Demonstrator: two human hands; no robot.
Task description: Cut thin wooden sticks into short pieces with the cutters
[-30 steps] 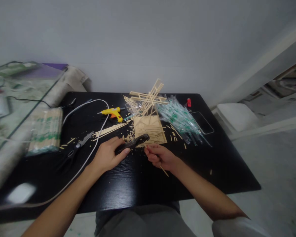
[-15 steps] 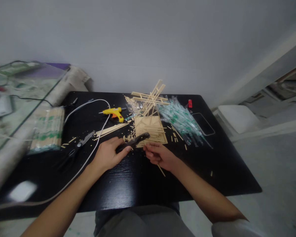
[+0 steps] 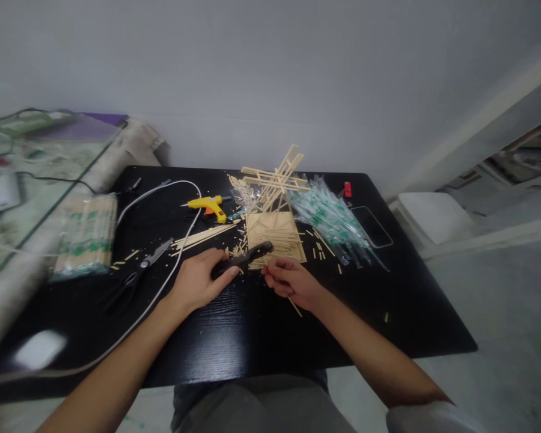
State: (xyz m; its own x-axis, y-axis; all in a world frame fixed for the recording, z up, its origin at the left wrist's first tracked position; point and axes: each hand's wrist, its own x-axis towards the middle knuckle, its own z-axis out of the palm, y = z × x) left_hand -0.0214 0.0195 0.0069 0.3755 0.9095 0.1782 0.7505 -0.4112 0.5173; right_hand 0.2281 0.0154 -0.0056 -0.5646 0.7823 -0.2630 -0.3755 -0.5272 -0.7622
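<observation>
My left hand point(image 3: 199, 281) is closed round the dark handles of a pair of cutters point(image 3: 244, 258), whose tip points right towards the other hand. My right hand point(image 3: 289, 281) pinches a thin bamboo stick point(image 3: 295, 308); its free end pokes out below the hand towards me. The two hands almost meet just in front of a flat mat of glued sticks point(image 3: 274, 235). Behind the mat rises a tilted frame of sticks point(image 3: 275, 178).
On the black table point(image 3: 261, 337) lie a yellow glue gun point(image 3: 208, 206), a white cable point(image 3: 162, 282), black scissors point(image 3: 137, 273), loose sticks point(image 3: 201, 237), wrapped chopsticks point(image 3: 331, 216), a phone point(image 3: 372, 225), a red lighter point(image 3: 347, 189) and a bundle of sticks point(image 3: 85, 237). A glass top stands at the left.
My right hand has drawn slightly up and left, closer to the cutters' tip, and the stick with it. My left hand has barely moved.
</observation>
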